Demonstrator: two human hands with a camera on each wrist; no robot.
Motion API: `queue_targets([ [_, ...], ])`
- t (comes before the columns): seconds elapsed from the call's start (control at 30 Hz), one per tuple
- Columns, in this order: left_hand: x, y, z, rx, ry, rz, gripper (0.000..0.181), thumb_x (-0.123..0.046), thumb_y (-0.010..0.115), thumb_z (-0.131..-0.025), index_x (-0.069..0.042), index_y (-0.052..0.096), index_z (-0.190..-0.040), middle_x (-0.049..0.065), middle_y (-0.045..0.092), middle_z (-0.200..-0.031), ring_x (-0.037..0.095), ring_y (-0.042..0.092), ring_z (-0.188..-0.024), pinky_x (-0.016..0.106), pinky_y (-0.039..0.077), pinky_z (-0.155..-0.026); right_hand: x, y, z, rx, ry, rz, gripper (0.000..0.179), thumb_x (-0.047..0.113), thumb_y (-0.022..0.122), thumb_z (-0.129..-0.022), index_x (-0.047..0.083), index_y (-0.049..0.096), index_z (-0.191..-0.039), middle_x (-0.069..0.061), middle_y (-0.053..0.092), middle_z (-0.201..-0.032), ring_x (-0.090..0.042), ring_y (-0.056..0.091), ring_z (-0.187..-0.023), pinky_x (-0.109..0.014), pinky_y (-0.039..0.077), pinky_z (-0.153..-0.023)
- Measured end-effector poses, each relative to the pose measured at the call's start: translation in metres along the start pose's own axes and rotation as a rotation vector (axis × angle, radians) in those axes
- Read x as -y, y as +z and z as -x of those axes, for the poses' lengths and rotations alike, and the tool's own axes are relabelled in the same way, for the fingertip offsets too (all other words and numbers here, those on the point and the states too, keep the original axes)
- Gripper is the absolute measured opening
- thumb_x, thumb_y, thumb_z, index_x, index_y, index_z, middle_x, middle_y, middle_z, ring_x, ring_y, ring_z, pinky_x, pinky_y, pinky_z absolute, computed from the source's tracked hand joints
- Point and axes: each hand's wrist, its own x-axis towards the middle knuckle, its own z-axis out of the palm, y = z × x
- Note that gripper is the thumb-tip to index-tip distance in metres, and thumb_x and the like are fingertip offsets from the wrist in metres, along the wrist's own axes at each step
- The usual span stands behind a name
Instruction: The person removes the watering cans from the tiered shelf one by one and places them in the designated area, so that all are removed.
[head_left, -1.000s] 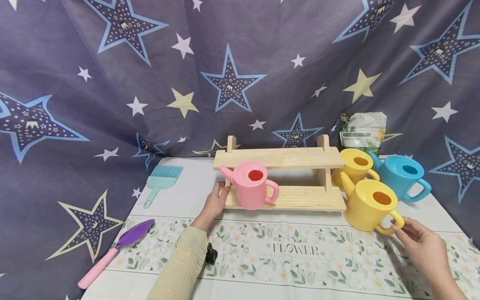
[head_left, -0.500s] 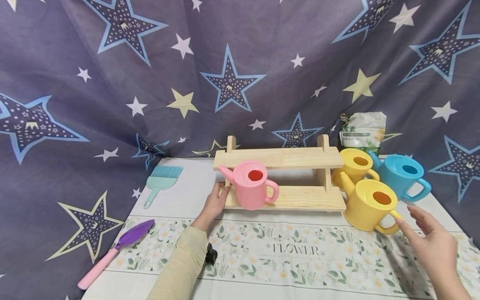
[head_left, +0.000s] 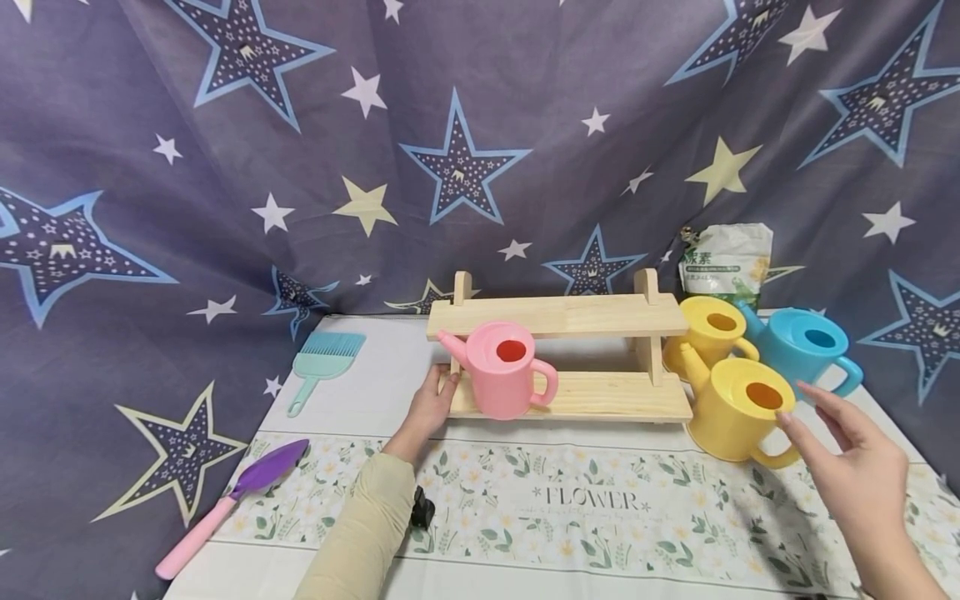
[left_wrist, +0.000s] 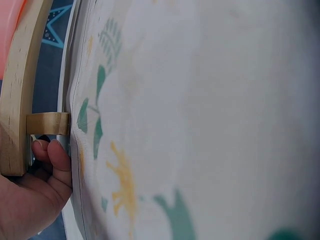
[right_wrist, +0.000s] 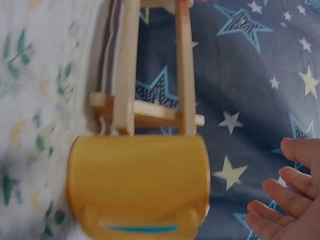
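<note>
My left hand (head_left: pixel 432 404) grips the left end of a two-tier wooden shelf (head_left: pixel 607 396); in the left wrist view its fingers curl under the lower board (left_wrist: pixel 16 115), beside a short leg. On that lower board stands a pink watering can (head_left: pixel 498 383), spout to the left. My right hand (head_left: pixel 862 467) is open beside the front yellow watering can (head_left: pixel 723 417), fingertips near its rim and overlapping its handle in the head view. The right wrist view shows this can's yellow body (right_wrist: pixel 140 175) with the right hand's spread fingers (right_wrist: pixel 287 197) apart from it.
Behind the front can stand a second yellow watering can (head_left: pixel 701 325) and a blue one (head_left: pixel 798 354). A white bag (head_left: pixel 727 258) leans at the back. A teal dustpan-and-brush-like tool (head_left: pixel 326 358) and a purple trowel with pink handle (head_left: pixel 232 500) lie left. Starry cloth hangs behind.
My right hand has let go of the front yellow watering can's handle and moved up beside its rim, fingers opening. The left hand and the shelf stay where they were.
</note>
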Motion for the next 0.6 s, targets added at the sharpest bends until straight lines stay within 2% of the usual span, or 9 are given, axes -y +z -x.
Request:
queue_targets([
  [0.13,0.000,0.000,0.000,-0.002,0.005,0.003,0.044,-0.043,0.038,-0.104,-0.017,0.042,-0.139,0.018,0.048,-0.144,0.038,0.048,-0.128,0.058,0.036,-0.104,0.012,0.003,0.002,0.043,-0.078,-0.073,0.046,0.017,0.074,-0.088,0.013,0.062,-0.132,0.008,0.062,-0.130,0.012,0.049,-0.114,-0.008,0.037,-0.097],
  [0.3,-0.001,0.000,0.001,0.001,0.003,0.001,0.045,-0.043,0.038,-0.104,-0.016,0.042,-0.139,0.018,0.046,-0.146,0.039,0.044,-0.131,0.059,0.034,-0.105,0.025,0.011,0.004,0.093,-0.192,-0.151,0.044,0.009,0.077,-0.085,0.007,0.064,-0.127,0.010,0.066,-0.117,0.011,0.056,-0.104,-0.005,0.040,-0.089],
  [0.47,-0.002,0.000,0.001,-0.003,0.006,-0.002,0.046,-0.044,0.038,-0.104,-0.016,0.041,-0.140,0.018,0.045,-0.146,0.039,0.043,-0.132,0.059,0.033,-0.106,0.034,0.022,0.006,0.137,-0.290,-0.182,0.043,0.004,0.077,-0.084,0.002,0.064,-0.126,-0.003,0.066,-0.121,0.010,0.056,-0.105,-0.005,0.042,-0.088],
  [0.6,-0.001,-0.001,0.001,-0.001,0.003,-0.001,0.046,-0.045,0.038,-0.104,-0.016,0.041,-0.140,0.018,0.044,-0.147,0.039,0.042,-0.133,0.059,0.033,-0.107,0.041,0.031,0.008,0.185,-0.337,-0.187,0.043,0.003,0.077,-0.083,-0.001,0.064,-0.124,-0.010,0.067,-0.119,0.011,0.055,-0.104,-0.005,0.042,-0.088],
])
